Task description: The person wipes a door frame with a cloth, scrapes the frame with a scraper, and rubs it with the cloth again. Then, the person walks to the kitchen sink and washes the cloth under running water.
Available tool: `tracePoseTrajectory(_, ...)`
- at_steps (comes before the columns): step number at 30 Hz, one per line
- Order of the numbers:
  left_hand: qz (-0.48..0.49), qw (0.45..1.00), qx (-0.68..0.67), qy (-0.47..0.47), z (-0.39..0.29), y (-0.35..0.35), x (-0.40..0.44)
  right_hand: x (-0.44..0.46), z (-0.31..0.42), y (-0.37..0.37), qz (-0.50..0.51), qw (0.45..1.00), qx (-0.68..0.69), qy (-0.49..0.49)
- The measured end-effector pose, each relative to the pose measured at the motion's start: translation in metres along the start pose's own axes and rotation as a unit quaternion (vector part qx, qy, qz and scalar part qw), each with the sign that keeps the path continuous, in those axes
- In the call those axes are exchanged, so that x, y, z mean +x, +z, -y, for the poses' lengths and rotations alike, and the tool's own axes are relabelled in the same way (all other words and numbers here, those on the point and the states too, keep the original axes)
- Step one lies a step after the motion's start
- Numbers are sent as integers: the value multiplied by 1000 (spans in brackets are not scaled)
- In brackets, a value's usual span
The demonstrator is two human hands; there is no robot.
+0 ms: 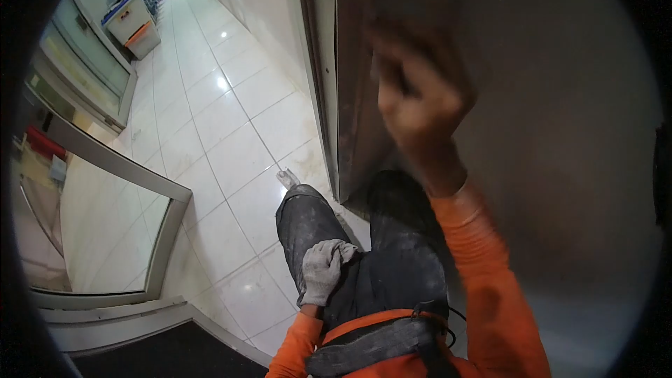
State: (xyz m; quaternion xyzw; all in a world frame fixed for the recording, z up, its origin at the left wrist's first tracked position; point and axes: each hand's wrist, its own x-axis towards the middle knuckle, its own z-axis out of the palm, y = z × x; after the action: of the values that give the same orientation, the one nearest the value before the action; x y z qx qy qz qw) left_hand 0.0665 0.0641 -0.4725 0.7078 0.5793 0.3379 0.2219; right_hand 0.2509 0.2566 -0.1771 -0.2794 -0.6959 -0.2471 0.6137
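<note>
Head: dark panel behind right hand; contact unclear

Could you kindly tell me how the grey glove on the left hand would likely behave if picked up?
The grey glove would probably be floppy, as its fabric creases. It should be light, looking like knitted cloth, and its matte, textured surface suggests little slipperiness.

The bare right hand is raised, well apart from the left, motion-blurred, with fingers bent; their exact closure cannot be told. Behind it, the right wrist runs nearly straight into the right forearm, stretched forward. The gloved left hand rests on the left thigh, back upward, the left forearm close behind it.
</note>
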Motion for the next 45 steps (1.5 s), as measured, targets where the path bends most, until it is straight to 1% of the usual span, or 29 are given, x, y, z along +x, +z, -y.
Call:
tracePoseTrajectory(1,-1,1000,0,1,0,1,0,-29,8,-6,43,998,-4,45)
tracePoseTrajectory(3,-7,1000,-1,2,3,2,-1,-79,17,-3,79,994,11,77)
tracePoseTrajectory(6,7,1000,-18,-1,2,0,-2,-91,15,-4,108,992,22,60)
tracePoseTrajectory(8,10,1000,-7,7,4,-1,-2,-59,13,3,30,998,-5,52)
tracePoseTrajectory(10,9,1000,2,6,3,2,-4,-8,8,1,12,997,-70,18)
tracePoseTrajectory(11,8,1000,6,3,3,1,-5,16,5,3,-4,999,-47,22)
tracePoseTrajectory(13,8,1000,7,-8,1,1,-8,31,-8,7,-36,999,-36,-13)
tracePoseTrajectory(14,10,1000,4,-15,1,1,-8,31,-15,7,-51,996,-49,-53)
tracePoseTrajectory(16,3,1000,-3,-15,2,6,-1,13,-14,7,-32,996,-69,-48)
tracePoseTrajectory(17,1,1000,-3,-11,5,7,-3,-21,-2,4,3,997,-78,5)
tracePoseTrajectory(19,-4,1000,-3,1,8,7,-5,-71,16,-1,67,994,-27,82)
tracePoseTrajectory(22,-6,1000,-17,5,5,3,-4,-81,23,4,52,993,-6,106)
tracePoseTrajectory(23,-2,1000,-10,5,6,1,-3,-74,17,6,39,996,-20,78)
tracePoseTrajectory(25,12,1000,2,7,9,3,-3,-29,15,3,14,997,-36,65)
tracePoseTrajectory(27,2,1000,-5,11,12,7,-2,20,-1,4,-25,994,-104,-30)
tracePoseTrajectory(31,6,1000,-1,-11,8,3,0,92,-14,25,-151,982,-28,-112)
tracePoseTrajectory(33,2,1000,9,-14,7,4,1,76,-13,26,-116,988,-18,-103)
tracePoseTrajectory(34,0,1000,13,-14,6,4,1,43,-3,12,-48,996,-29,-74)
tracePoseTrajectory(36,-2,1000,10,-15,5,5,2,-20,15,7,47,998,-15,-45)
tracePoseTrajectory(37,-1,1000,11,-14,6,3,1,-48,24,9,73,996,8,-44)
tracePoseTrajectory(38,0,1000,7,-10,6,2,1,-74,31,4,125,992,14,-11)
tracePoseTrajectory(39,0,1000,4,-7,6,2,1,-99,36,0,176,984,22,21)
tracePoseTrajectory(43,-3,1000,17,-14,-3,1,1,-194,33,0,270,956,78,81)
tracePoseTrajectory(44,-1,1000,16,-21,-3,1,-2,-209,32,-5,297,945,93,98)
tracePoseTrajectory(45,2,1000,15,-25,-5,1,-2,-218,31,-12,337,920,135,145)
